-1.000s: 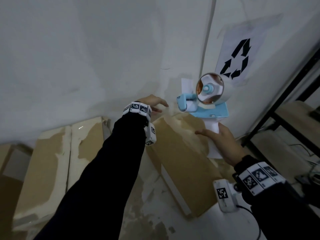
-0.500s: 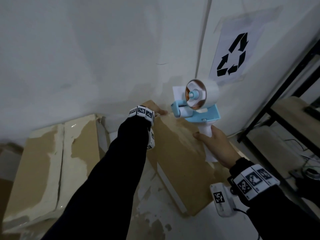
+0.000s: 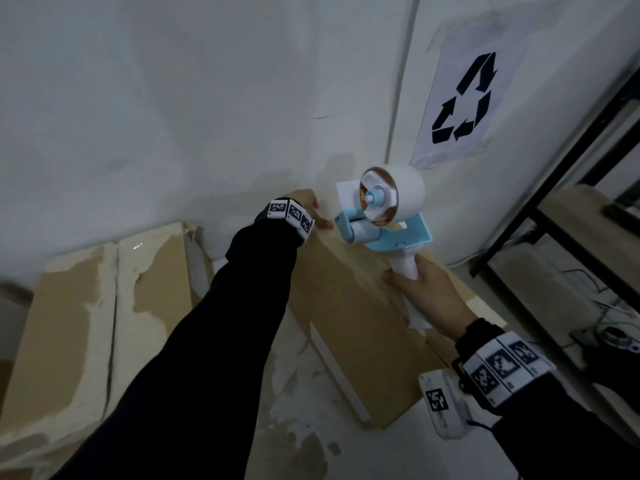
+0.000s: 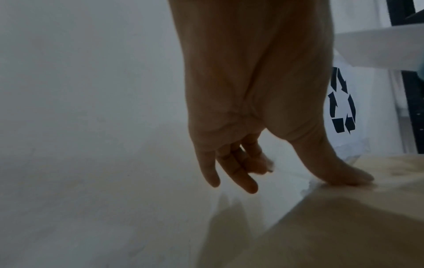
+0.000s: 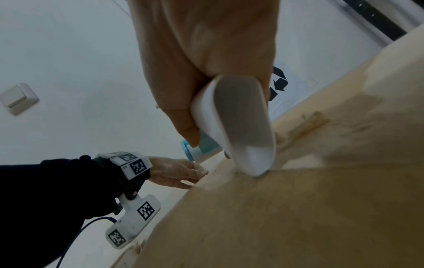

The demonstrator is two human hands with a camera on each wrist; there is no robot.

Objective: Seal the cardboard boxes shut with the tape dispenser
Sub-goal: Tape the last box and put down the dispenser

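At far edge of the right cardboard box (image 3: 349, 306), against the white wall (image 3: 173, 98), the left hand (image 3: 306, 207) has now landed: a second ago it hung above the box top, half a second ago it reached the far corner, now the thumb lies flat on the cardboard and the fingers drape straight over the far edge, relaxed, nothing gripped. Right hand (image 3: 431, 299) has carried the tape dispenser (image 3: 384, 216) down and left toward that same corner; fingers clenched round its white handle, roller end just beside the left thumb, apparently not yet on cardboard, though contact is hard to tell. Judgement: box is braced and the first strip is about to start at the far edge, nothing freshly sealed yet. Room: wall sits tight behind the far edge, so little space for a tape tail there; pull direction is open toward the near end along the box top. Left box (image 3: 86, 306) stands apart across a gap of floor. Black shelf frame (image 3: 554, 202) is well right, clear of the elbow. Recycling sign (image 3: 464, 98) is on the wall above the dispenser.
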